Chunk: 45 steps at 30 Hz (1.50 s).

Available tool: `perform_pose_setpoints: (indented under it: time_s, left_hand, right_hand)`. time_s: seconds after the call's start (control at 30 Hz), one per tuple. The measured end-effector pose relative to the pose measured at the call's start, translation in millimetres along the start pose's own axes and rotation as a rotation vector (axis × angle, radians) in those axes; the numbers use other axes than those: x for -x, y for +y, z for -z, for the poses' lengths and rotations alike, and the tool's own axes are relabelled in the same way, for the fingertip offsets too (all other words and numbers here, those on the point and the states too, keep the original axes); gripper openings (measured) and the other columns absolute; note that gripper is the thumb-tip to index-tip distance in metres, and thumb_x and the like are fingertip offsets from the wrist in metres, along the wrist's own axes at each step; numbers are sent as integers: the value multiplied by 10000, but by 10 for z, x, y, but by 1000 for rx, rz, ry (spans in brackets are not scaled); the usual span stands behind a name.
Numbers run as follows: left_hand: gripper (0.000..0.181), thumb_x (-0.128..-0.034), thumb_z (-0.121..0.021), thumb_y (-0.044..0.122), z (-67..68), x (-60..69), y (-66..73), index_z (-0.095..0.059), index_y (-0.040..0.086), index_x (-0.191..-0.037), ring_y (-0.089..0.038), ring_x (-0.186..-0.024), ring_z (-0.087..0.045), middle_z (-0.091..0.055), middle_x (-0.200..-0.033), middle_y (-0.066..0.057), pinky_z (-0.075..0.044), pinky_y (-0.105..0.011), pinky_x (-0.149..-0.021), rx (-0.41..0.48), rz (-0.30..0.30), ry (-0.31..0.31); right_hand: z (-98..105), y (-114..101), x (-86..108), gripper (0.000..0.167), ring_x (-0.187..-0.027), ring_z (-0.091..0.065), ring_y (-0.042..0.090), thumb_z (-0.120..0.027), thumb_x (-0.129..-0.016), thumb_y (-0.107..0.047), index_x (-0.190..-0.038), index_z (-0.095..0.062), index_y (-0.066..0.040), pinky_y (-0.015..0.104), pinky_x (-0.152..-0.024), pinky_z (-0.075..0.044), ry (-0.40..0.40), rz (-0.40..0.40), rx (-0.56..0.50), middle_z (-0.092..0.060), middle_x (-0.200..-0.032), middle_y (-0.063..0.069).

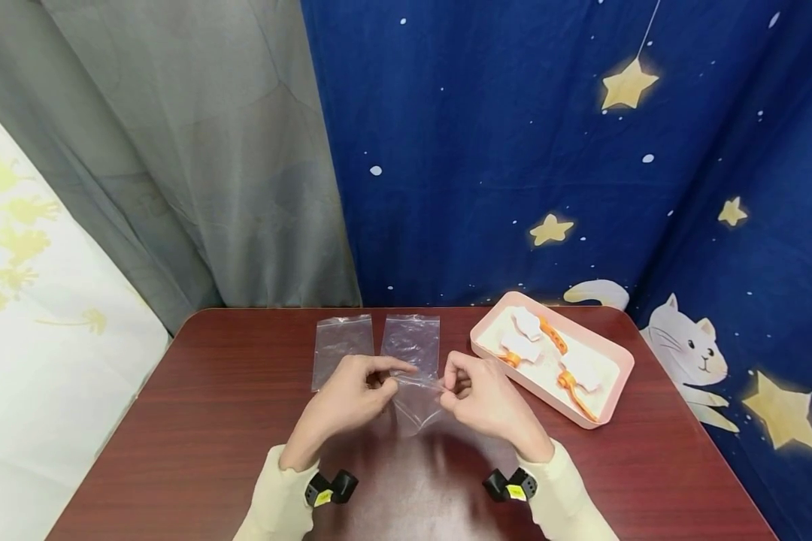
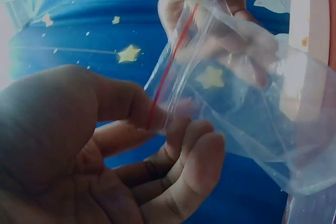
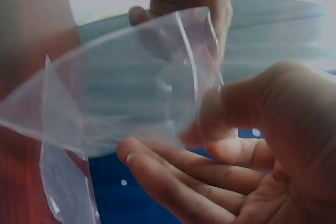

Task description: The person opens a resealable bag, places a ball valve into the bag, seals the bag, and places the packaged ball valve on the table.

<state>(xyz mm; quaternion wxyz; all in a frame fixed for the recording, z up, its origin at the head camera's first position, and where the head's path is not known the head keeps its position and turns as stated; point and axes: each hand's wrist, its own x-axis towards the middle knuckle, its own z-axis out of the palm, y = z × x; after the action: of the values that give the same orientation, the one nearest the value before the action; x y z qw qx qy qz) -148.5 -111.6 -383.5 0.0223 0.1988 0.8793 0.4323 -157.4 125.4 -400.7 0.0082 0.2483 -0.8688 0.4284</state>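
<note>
As my left hand and right hand pinch opposite ends of its mouth, I watch the red-lined zip-seal bag hang lengthwise between them toward the bench.

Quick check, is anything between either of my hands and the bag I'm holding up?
Nothing visible: your left hand and right hand both pinch the bag directly. Two flat bags lie beyond it, and the tray sits off to the right.
</note>
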Motion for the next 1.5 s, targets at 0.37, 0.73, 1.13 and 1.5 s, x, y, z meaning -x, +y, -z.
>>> perform_pose_setpoints:
  time_s: [0.37,0.73,1.13,1.5]
  left_hand:
    - [270,-1042,-545,117,174,-27,-87,-744,131,-1224,-174,-635,-664,-661,-722,-47,-588,-323,-634,199,40,-155]
    - [293,-1022,-521,57,162,7,-133,-746,78,-1209,-155,-597,-640,-639,-712,-91,-616,-363,-619,255,84,-75]
    - [284,-1033,-531,77,193,6,-134,-739,101,-1225,-174,-620,-647,-639,-733,-77,-622,-397,-652,284,130,-60]
    - [300,-1022,-518,58,202,14,-136,-737,89,-1225,-185,-613,-641,-639,-740,-96,-612,-325,-624,279,142,-59]
  right_hand:
    - [193,105,-82,109,-734,-675,93,-786,-912,-298,-850,-710,-249,261,-720,-586,-61,-21,-67,-705,-814,-87]
    - [274,257,-71,257,-858,-710,110,-781,-903,-428,-1061,-724,-235,272,-793,-592,9,-85,-47,-749,-955,-91]
    - [553,691,-190,441,-1119,-680,250,-756,-925,-389,-1307,-650,-198,486,-980,-558,80,-171,119,-702,-1245,28]
    - [726,1119,-358,586,-1278,-576,410,-736,-890,-248,-1399,-580,-4,607,-1077,-458,-38,-230,366,-659,-1334,208]
